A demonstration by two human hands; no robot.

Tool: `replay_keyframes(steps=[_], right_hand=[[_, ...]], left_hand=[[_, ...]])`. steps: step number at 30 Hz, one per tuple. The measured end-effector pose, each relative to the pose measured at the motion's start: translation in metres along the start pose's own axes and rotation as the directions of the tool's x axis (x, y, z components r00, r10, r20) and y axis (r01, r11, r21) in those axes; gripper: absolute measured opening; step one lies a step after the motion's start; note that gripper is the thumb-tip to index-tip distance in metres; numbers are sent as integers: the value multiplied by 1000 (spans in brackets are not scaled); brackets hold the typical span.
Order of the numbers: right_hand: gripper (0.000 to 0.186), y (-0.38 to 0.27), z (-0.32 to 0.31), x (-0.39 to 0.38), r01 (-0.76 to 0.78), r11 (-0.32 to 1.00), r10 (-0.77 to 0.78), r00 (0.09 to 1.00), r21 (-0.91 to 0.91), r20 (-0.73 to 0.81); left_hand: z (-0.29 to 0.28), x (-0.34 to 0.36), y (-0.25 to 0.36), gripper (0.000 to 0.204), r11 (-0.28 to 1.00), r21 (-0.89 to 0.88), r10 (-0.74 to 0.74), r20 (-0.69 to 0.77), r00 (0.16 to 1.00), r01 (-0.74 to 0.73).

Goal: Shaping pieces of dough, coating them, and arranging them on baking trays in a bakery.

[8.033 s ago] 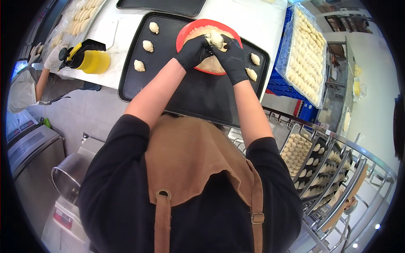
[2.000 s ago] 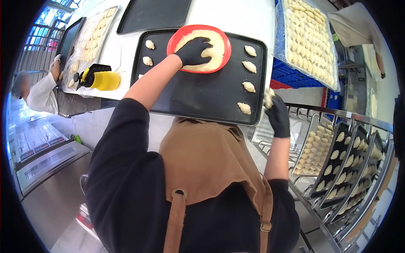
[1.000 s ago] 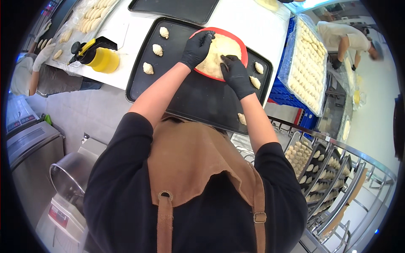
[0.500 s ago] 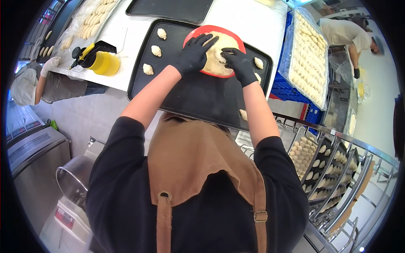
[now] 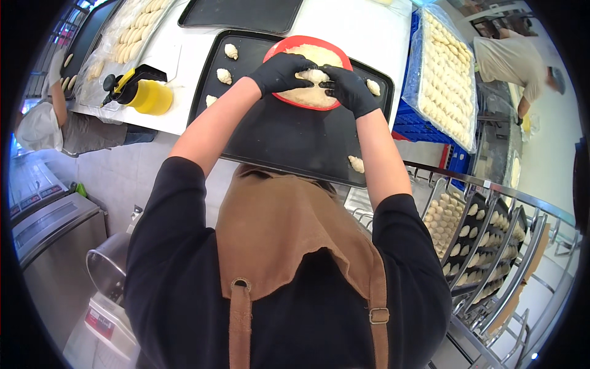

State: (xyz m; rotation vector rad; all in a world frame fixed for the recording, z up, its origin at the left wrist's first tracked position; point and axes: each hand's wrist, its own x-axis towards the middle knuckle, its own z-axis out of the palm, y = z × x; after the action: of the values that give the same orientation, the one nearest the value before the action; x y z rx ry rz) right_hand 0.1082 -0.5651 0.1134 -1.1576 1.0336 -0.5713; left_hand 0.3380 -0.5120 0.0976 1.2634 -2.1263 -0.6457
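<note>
Between my two black-gloved hands is a pale dough roll (image 5: 313, 75), held over a red bowl (image 5: 344, 54) of cream-coloured crumbs (image 5: 316, 54). My left hand (image 5: 284, 74) grips the roll's left end, and my right hand (image 5: 349, 89) has its fingers on the right end. Under the bowl lies a black baking tray (image 5: 276, 138). Coated rolls rest along its sides: one at the upper left (image 5: 231, 51), another below it (image 5: 224, 76), one by my right wrist (image 5: 373, 87) and one at the lower right (image 5: 356, 163).
A yellow spray bottle (image 5: 150, 97) stands on the white counter (image 5: 175, 43). Dough trays lie at left (image 5: 136, 31) and on blue crates at right (image 5: 444, 74). A metal rack (image 5: 491, 227) of loaded trays is close on my right. Co-workers stand left (image 5: 40, 126) and right (image 5: 510, 58).
My hands have come closer together and lifted the dough roll from the crumbs, gripping it at both ends. The left co-worker's arm has moved further over the counter.
</note>
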Motion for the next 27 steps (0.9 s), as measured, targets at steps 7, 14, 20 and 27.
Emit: replay_keyframes(steps=[7, 14, 20, 27], right_hand=[[43, -12, 13, -18, 416, 716, -378, 906, -561, 190], [45, -1, 17, -7, 399, 529, -453, 879, -749, 148], [41, 23, 64, -20, 438, 536, -537, 836, -722, 108], [28, 56, 210, -66, 560, 554, -356, 828, -615, 434]], left_hand=[[-15, -2, 8, 32, 961, -87, -254, 117, 960, 264], [-27, -15, -1, 51, 837, -479, -241, 111, 964, 264], [-110, -96, -8, 45, 933, -241, -317, -189, 930, 269], [-110, -241, -31, 37, 768, -274, -636, -232, 736, 578]])
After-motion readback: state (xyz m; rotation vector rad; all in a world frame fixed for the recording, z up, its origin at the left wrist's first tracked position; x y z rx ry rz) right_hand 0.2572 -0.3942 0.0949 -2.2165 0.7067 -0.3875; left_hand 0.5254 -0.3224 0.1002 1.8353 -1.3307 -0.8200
